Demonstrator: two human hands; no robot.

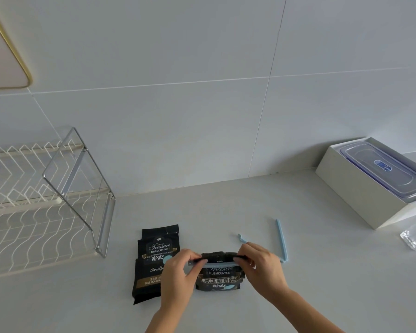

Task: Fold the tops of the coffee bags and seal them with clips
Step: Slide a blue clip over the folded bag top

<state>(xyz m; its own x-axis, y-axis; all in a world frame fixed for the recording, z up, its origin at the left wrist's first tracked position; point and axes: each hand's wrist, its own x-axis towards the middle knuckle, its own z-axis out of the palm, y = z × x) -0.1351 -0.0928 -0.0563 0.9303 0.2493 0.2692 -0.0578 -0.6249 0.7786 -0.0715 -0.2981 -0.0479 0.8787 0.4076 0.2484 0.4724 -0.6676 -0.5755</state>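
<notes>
Pale grey counter (298, 296) under a tiled wall (178, 116); dish rack (46, 200) on the L, white box (360, 200) w/ a lidded container (382, 169) far R. Front & centre sits a coffee bag (217, 281), top folded over. A blue clip (217, 263) lies across the fold, long axis L–R, spanning btwn both hands. The left hand (178, 275) pinches the clip's L end; the right hand (259, 267) pinches the folded top at the R end. Next is prob. a squeeze along the bar to shut it. The second bag (154, 260) lies flat just L of the left hand, unclipped. The spare clip (282, 240), splayed open, sits just behind the right hand, the nearer one.
</notes>
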